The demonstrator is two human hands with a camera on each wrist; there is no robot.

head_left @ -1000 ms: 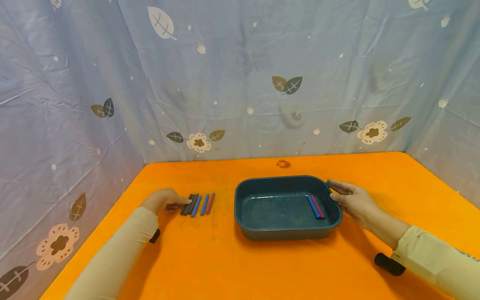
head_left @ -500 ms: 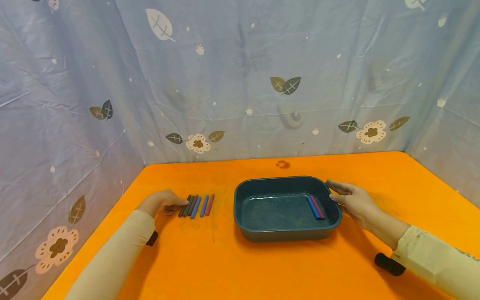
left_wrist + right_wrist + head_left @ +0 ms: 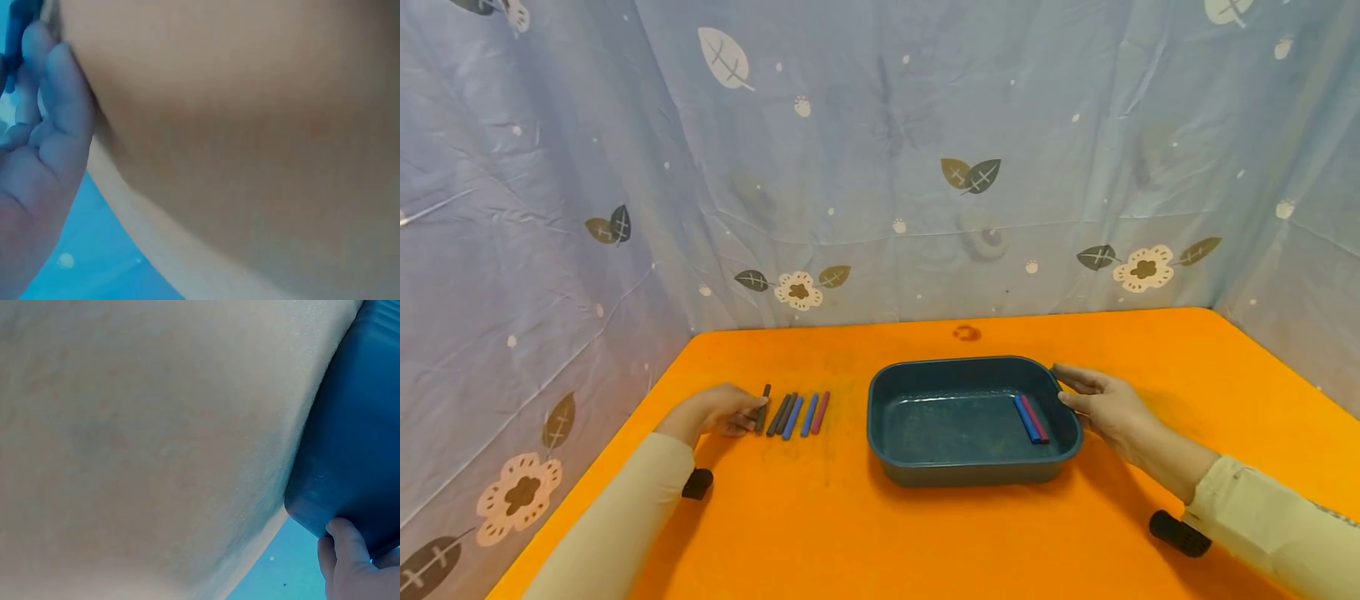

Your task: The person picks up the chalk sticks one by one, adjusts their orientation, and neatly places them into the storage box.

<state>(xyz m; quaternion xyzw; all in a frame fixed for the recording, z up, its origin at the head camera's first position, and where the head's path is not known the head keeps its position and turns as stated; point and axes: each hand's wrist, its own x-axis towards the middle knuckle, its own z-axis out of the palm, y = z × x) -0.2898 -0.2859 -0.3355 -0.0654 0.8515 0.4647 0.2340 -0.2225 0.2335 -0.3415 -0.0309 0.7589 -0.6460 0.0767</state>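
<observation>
Tray [image 3: 973, 475] in the head view stands level on the orange bench [image 3: 850, 533]; the right hand [image 3: 1108, 408] rests against its right end, thumb and fingers extended rather than clenched, probably to keep it steady. Left of the tray, the left hand [image 3: 722, 408] pinches a dark stick [image 3: 761, 422] by its far half, likely because neighbouring sticks crowd its other side. Between that hand and the tray lie two dark sticks [image 3: 778, 415], two blue sticks [image 3: 793, 418] and a red stick [image 3: 822, 412], roughly parallel, an order that should make single picking easy. Inside the tray, near its right end, a blue piece [image 3: 1027, 419] and a pink piece [image 3: 1035, 418] lie side by side, seemingly to save room. The loose row and the tray's left wall stand between the held stick and the tray's floor. Behind the tray are a brownish mark [image 3: 967, 332] and a patterned curtain [image 3: 880, 167]. In the left wrist view, the left forearm [image 3: 250, 125] blocks most; what the fingertips grasp is too blurred to tell. In the right wrist view, beyond the right forearm [image 3: 137, 450], fingers touch the tray's outer corner.
</observation>
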